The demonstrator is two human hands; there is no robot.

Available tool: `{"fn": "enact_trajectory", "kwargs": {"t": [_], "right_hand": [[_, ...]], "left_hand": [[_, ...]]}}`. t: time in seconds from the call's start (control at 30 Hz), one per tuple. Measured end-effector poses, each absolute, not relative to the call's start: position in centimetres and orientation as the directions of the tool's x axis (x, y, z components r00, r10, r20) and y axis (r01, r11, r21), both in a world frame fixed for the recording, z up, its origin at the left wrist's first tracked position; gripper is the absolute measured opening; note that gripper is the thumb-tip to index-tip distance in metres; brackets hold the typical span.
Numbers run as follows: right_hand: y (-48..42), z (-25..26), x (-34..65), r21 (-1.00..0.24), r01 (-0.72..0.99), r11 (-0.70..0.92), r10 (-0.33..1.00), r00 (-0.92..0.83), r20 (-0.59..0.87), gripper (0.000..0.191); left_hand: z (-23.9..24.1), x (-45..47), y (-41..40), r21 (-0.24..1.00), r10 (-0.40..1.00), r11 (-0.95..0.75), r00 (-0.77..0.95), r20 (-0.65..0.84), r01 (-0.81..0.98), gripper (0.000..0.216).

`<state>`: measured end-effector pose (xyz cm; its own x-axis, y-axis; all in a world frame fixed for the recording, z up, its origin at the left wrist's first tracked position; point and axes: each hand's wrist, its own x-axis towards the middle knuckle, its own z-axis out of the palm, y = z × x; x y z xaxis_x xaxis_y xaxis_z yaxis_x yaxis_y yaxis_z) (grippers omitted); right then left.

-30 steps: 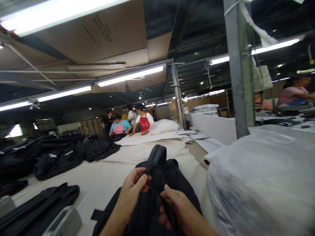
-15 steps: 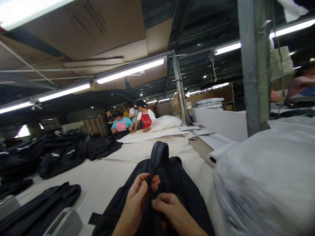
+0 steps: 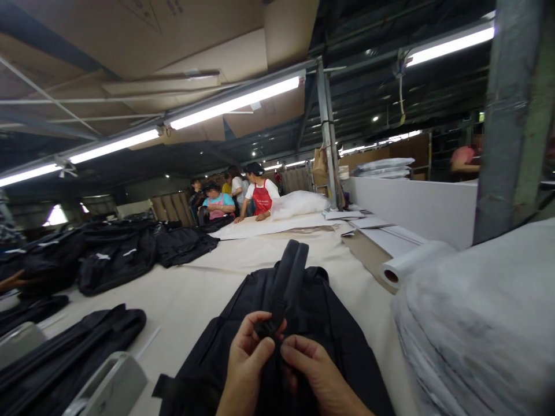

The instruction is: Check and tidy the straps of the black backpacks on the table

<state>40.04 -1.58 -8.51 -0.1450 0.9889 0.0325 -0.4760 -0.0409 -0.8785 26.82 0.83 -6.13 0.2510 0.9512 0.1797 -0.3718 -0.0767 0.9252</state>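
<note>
A black backpack lies on the pale cloth-covered table right in front of me. Its padded shoulder strap rises in a loop from the bag. My left hand is closed around the lower end of that strap, thumb against a dark buckle-like piece. Just right of it, my right hand pinches at the strap's narrow webbing, thumb and forefinger together; the exact bit between these fingertips is dark and hard to make out.
Black bags pile up on the left, with another black bag nearer. A grey plastic machine part stands lower left. At right are a white roll and a large plastic-wrapped bundle. Several people work at the far end.
My view has turned and tilted slightly. The strap loop now stands longer and straighter, and my hands sit closer together near the strap's lower end. Another person's hand appears at far left.
</note>
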Motion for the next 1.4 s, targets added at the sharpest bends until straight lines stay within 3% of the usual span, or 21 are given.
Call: {"fn": "enact_trajectory", "kwargs": {"t": [0.13, 0.3, 0.43, 0.57, 0.77, 0.93, 1.07, 1.17, 1.4], "right_hand": [[-1.5, -8.9, 39.9, -0.856, -0.514, -0.059, 0.986, -0.163, 0.03, 0.042], [-1.8, -8.8, 39.6, -0.898, -0.438, -0.038, 0.989, -0.142, 0.028, 0.043], [-2.5, -8.0, 39.7, -0.855, -0.505, -0.118, 0.978, -0.206, -0.012, 0.039], [-2.8, -7.7, 40.0, -0.867, -0.45, -0.214, 0.934, -0.353, -0.048, 0.037], [-2.3, -8.0, 39.9, -0.907, -0.413, -0.081, 0.978, -0.208, 0.007, 0.038], [-1.9, -7.5, 40.0, -0.977, -0.169, 0.131, 0.978, -0.139, 0.155, 0.03], [-1.9, -6.9, 41.0, -0.997, -0.065, 0.034, 0.946, -0.32, 0.053, 0.021], [-2.0, -6.6, 41.4, -0.992, -0.116, -0.049, 0.911, -0.413, 0.003, 0.022], [-2.1, -6.4, 39.9, -0.942, -0.336, 0.003, 0.961, -0.259, 0.095, 0.038]], "left_hand": [[-6.3, 26.9, 0.6, 0.926, 0.943, -0.081, 0.272, 0.191, -0.369, 0.033], [-6.5, 26.9, 0.4, 0.944, 0.932, -0.041, 0.328, 0.154, -0.328, 0.032], [-6.6, 26.8, 0.5, 0.873, 0.938, 0.057, 0.325, 0.119, -0.485, 0.033], [-6.7, 26.4, 0.8, 0.803, 0.958, 0.062, 0.26, 0.118, -0.593, 0.036], [-7.1, 26.6, 0.6, 0.826, 0.954, 0.053, 0.273, 0.124, -0.561, 0.039], [-7.3, 26.8, 0.5, 0.838, 0.956, 0.065, 0.273, 0.102, -0.542, 0.042], [-7.0, 26.9, 0.3, 0.819, 0.963, 0.075, 0.254, 0.088, -0.569, 0.042], [-6.9, 27.0, 0.1, 0.814, 0.964, 0.077, 0.25, 0.086, -0.576, 0.043], [-7.0, 27.4, 0.0, 0.83, 0.968, 0.066, 0.236, 0.08, -0.553, 0.046]]}}
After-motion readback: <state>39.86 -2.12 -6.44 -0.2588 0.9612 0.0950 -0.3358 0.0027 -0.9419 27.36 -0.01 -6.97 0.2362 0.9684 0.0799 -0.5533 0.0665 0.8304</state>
